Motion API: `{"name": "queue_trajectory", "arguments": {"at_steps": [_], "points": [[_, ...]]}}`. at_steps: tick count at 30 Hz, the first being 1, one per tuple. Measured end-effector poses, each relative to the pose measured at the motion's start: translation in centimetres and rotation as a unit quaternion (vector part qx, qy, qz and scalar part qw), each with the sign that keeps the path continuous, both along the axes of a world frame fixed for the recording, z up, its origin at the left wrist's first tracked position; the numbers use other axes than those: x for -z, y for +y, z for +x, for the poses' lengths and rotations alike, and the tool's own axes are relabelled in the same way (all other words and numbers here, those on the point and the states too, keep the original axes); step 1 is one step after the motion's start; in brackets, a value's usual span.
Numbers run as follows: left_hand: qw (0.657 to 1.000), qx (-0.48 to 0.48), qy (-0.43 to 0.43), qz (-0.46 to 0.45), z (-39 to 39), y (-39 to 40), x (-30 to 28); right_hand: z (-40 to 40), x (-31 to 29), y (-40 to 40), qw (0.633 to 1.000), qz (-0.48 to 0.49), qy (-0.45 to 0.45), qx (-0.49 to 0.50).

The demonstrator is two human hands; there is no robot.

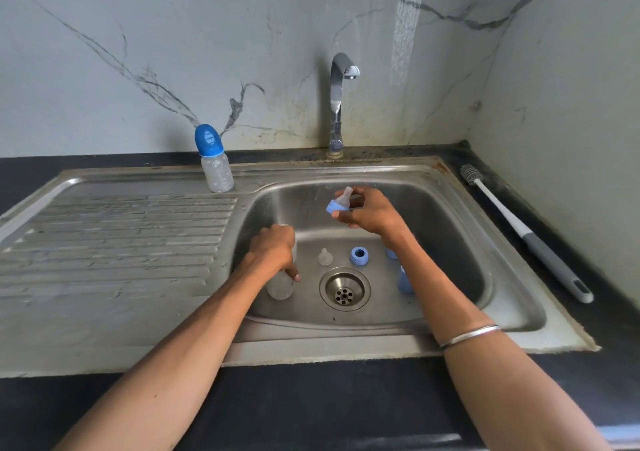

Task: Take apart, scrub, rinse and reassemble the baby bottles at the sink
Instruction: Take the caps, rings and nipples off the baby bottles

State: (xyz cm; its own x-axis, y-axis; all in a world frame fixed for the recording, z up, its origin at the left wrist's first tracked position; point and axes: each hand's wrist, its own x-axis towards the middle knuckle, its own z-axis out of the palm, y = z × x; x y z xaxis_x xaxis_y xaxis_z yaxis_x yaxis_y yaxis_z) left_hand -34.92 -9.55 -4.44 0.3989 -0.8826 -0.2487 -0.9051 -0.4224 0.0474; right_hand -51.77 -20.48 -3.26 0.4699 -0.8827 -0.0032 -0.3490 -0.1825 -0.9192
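Note:
My left hand (273,249) grips a clear bottle body (281,286) that stands on the floor of the sink basin (450,242). Above the basin, my right hand (370,213) holds a blue collar with a clear teat (339,203) fitted in it. On the basin floor lie a loose clear teat (325,256) and a blue ring (359,255). Two pale blue parts, one (391,253) and another (404,281), are partly hidden behind my right forearm. A capped baby bottle (214,159) with a blue cap stands upright on the sink's back ledge.
The chrome tap (337,100) rises behind the basin and no water runs from it. The drain (344,289) sits mid-basin. A ribbed drainboard (114,239) lies left. A long bottle brush (526,232) rests on the black counter to the right, by the wall.

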Motion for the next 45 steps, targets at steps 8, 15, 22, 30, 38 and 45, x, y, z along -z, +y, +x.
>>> {"name": "queue_trajectory", "arguments": {"at_steps": [8, 15, 22, 30, 38, 45], "points": [[0.899, 0.043, 0.229, -0.370, -2.4, -1.2, 0.1, 0.0, -0.5, 0.9, 0.994, 0.049, -0.096, -0.005], [0.826, 0.051, 0.345, -0.442, -1.7, -2.9, 0.9, 1.0, -1.0, 1.9, 0.986, 0.068, -0.145, -0.045], [0.778, 0.033, 0.446, -0.443, -1.0, -3.0, 0.2, 0.1, -0.8, 1.1, 0.992, 0.031, -0.115, -0.032], [0.755, 0.020, 0.489, -0.436, -0.4, -2.5, -0.1, -0.2, -1.9, 2.1, 0.986, 0.039, -0.157, -0.050], [0.758, 0.010, 0.498, -0.421, -0.1, -2.5, -0.1, -0.2, -2.3, 2.6, 0.986, 0.046, -0.157, -0.016], [0.777, 0.034, 0.472, -0.416, -0.1, -2.4, -0.1, -0.2, -2.5, 2.9, 0.990, 0.045, -0.132, -0.004]]}}
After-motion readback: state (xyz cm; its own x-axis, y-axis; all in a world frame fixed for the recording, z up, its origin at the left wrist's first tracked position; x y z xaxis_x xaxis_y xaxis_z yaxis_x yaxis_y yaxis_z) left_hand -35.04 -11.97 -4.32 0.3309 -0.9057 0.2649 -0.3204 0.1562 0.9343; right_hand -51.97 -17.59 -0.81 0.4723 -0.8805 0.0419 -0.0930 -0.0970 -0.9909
